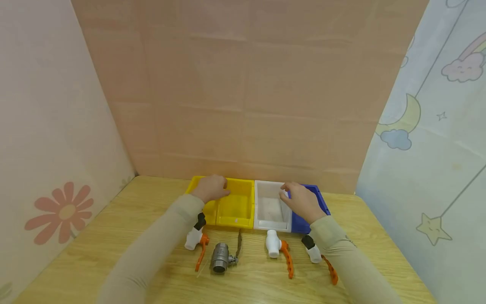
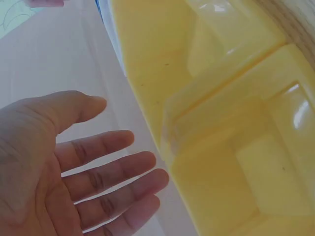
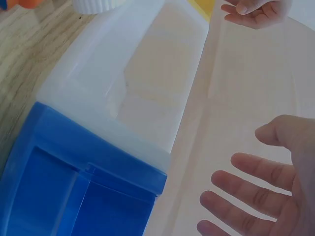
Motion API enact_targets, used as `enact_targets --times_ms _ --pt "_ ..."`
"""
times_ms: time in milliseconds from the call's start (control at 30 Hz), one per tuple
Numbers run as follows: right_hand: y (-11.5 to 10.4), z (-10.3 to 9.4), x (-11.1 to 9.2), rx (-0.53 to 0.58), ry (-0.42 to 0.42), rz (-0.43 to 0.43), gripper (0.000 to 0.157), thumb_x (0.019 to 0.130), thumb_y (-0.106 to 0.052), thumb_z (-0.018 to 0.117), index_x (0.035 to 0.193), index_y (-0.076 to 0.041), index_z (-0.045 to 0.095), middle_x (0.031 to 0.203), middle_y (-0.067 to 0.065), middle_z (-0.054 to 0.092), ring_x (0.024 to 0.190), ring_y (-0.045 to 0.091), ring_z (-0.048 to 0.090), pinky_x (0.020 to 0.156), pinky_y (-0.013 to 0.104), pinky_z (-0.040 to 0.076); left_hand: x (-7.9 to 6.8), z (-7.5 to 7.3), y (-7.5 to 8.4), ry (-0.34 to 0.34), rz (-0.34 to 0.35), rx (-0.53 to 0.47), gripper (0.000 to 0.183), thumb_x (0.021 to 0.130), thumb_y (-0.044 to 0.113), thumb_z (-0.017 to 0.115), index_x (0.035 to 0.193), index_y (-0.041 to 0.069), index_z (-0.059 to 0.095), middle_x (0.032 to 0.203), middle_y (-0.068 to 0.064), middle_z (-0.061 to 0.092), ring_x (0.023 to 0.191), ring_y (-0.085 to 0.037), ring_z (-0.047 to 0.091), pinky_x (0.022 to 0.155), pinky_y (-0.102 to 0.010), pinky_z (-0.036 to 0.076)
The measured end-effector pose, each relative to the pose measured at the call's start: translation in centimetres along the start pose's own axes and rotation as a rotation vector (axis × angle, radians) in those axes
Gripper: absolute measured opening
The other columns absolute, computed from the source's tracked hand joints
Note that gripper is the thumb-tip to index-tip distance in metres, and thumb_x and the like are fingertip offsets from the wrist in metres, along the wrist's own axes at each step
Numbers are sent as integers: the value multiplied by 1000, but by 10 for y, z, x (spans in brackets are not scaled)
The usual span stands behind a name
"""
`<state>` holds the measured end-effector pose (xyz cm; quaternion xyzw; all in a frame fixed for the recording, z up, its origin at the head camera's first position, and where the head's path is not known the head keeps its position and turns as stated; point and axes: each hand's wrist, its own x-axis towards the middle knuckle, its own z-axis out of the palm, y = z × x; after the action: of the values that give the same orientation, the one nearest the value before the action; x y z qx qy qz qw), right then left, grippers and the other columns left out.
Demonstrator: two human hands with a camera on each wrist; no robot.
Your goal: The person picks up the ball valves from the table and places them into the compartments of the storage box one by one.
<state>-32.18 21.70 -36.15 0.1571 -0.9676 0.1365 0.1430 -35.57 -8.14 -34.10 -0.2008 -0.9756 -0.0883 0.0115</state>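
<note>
My left hand [image 1: 211,188] is above the two yellow bins [image 1: 248,202], holding nothing. In the left wrist view its fingers [image 2: 115,172] are spread, their tips overlapping the bin's edge. My right hand [image 1: 302,200] hovers over the border of the white bin [image 1: 271,209] and the blue bin [image 1: 300,223]. The right wrist view shows its fingers [image 3: 251,194] loosely extended, also with nothing in them. In front of the bins lie a metal ball valve [image 1: 220,256] with a lever and a white plastic valve [image 1: 272,244] with an orange handle.
A white-and-black valve with an orange handle [image 1: 201,257] lies at the left, partly beside my left sleeve. Another white-and-black valve [image 1: 313,254] lies at the right near my right sleeve. The wooden table [image 1: 159,183] meets a brown backdrop [image 1: 243,105] behind the bins.
</note>
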Motion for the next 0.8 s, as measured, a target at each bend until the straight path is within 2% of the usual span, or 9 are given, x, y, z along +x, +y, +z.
enact_targets --times_ms 167,300,367,433,500,600,667,800 --pt "0 0 0 -3 5 6 28 91 -35 55 107 -14 62 106 6 64 81 18 62 61 32 50 -3 -4 -5 1 -11 -32 27 86 28 64 65 13 57 54 4 47 47 -10 40 45 -25 33" --pt "1 0 -1 -5 4 -2 27 91 -35 55 106 -14 62 104 4 64 79 17 61 60 32 49 -9 -7 -11 -2 -33 -55 34 84 23 65 57 14 47 49 4 33 44 -10 29 44 -25 26" --pt "1 -1 -2 -1 6 -5 27 91 -35 55 106 -14 63 104 4 64 80 17 61 60 33 50 -12 -9 -15 -23 -57 -99 34 83 20 65 56 12 46 50 3 31 45 -11 27 44 -26 25" --pt "1 -1 -2 -2 8 -8 27 91 -35 56 106 -14 64 104 3 64 82 17 62 62 34 50 -14 -9 -19 -67 -94 -159 28 84 20 65 62 9 52 53 2 34 46 -12 31 46 -26 29" --pt "2 0 -2 -2 11 -7 27 91 -35 55 105 -14 64 103 2 65 83 18 62 64 35 51 -17 -8 -22 -120 -139 -227 21 84 23 64 74 7 58 59 -1 44 50 -15 42 48 -27 38" --pt "2 0 -1 -4 11 -7 27 91 -36 55 105 -14 63 102 2 65 85 18 62 65 35 51 -20 -5 -24 -197 -196 -352 23 85 26 64 93 4 61 77 -8 59 65 -22 58 59 -31 50" --pt "2 1 -1 -3 12 -9 27 91 -36 55 105 -14 63 102 2 65 85 18 63 64 35 51 -22 -3 -23 -225 -234 -440 27 85 26 65 98 3 59 87 -13 62 74 -28 62 65 -34 53" --pt "2 1 -1 0 12 -11 26 91 -36 55 104 -15 63 101 2 65 83 18 63 63 34 51 -26 3 -21 -243 -295 -546 29 84 23 66 100 0 57 89 -18 63 76 -32 64 67 -36 54"
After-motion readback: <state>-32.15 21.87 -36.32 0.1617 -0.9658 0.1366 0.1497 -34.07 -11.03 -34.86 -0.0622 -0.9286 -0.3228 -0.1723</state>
